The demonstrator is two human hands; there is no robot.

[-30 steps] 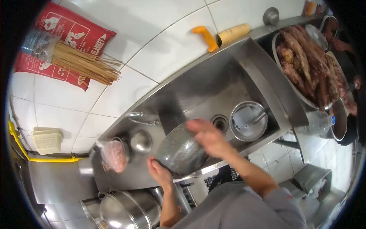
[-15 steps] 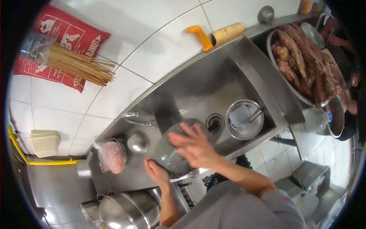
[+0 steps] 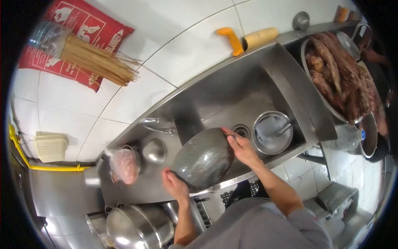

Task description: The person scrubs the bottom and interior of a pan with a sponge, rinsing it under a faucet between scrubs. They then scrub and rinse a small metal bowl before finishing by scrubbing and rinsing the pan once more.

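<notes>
A large grey metal bowl [image 3: 203, 159], wet and shiny, is held tilted over the near edge of the steel sink [image 3: 224, 106]. My left hand [image 3: 176, 186] grips its left rim, with fingers partly hidden and slightly blurred. At the upper right rim, my right hand [image 3: 242, 147] is closed round the edge. Just right of that hand, a round steel pot [image 3: 257, 145] stands in the sink, holding cloudy liquid and a utensil with a metal handle [image 3: 284, 129]. Between the bowl and pot, the drain [image 3: 240, 131] is partly covered.
Left of the bowl are a faucet [image 3: 159, 126], a small steel bowl [image 3: 154, 150] and a plastic bag of pinkish food [image 3: 125, 166]. A basin of meat strips [image 3: 336, 74] stands at right, near a plastic bottle [image 3: 346, 139]. Large steel pots [image 3: 134, 228] sit lower left.
My right hand, open and spread over the bowl before, has moved to its upper right rim and closed on it. The bowl has turned, showing more of its surface. The camera view has shifted slightly.
</notes>
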